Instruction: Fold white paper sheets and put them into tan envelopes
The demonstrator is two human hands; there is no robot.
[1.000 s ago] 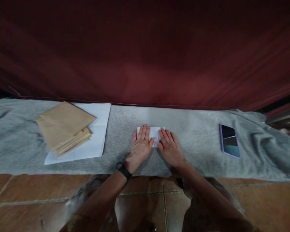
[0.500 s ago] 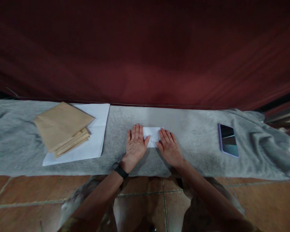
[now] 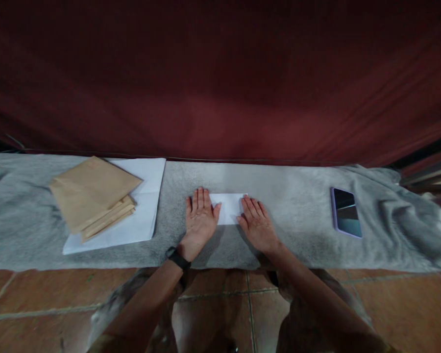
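Observation:
A small white folded piece of paper (image 3: 229, 209) lies flat on the grey cloth (image 3: 294, 196) in front of me. On its left end rests my left hand (image 3: 200, 215), palm down, with the fingers stretched out and a dark band on the wrist. My right hand (image 3: 257, 225) lies flat over the paper's right end, fingers extended toward the back. Between the two hands the middle of the paper shows. Both ends of it are hidden under the hands.
To the left, brown paper envelopes (image 3: 95, 189) are piled on large white sheets (image 3: 149, 211). A phone (image 3: 347, 213) in a purple case lies to the right. Behind the cloth-covered surface hangs a dark red cloth (image 3: 220, 122). Tiled floor (image 3: 59, 291) shows below.
My left hand has slid to the left along the paper, so more of its white middle shows. My right hand has stayed in place.

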